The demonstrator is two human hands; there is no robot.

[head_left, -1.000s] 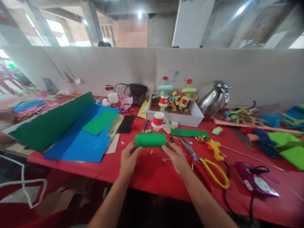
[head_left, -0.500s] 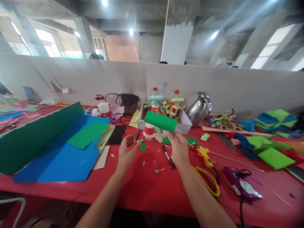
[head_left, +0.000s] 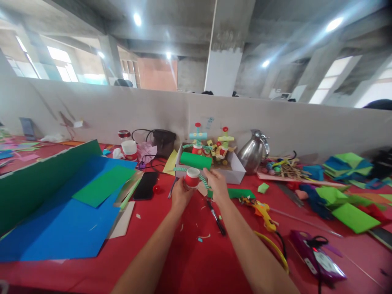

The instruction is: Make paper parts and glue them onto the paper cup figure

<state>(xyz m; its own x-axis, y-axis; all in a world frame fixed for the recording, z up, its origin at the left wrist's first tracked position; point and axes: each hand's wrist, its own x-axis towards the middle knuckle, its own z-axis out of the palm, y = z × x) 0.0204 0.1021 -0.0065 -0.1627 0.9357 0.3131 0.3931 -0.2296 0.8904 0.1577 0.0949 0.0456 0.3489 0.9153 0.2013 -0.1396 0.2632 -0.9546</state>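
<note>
A rolled tube of green paper lies crosswise on top of a small red and white paper cup that has green coiled paper arms. My left hand grips the cup from the left. My right hand holds the tube's right end from below. Both hands are over the red tablecloth, just in front of a white box.
The white box holds two paper figures. Beside it stand a steel jug and a black bag. A black pen, an orange glue gun, yellow-handled scissors, a phone and blue card lie around.
My hands lifted the green tube from the table and carried it away from me onto the cup. My left hand let go of the tube and took the cup.
</note>
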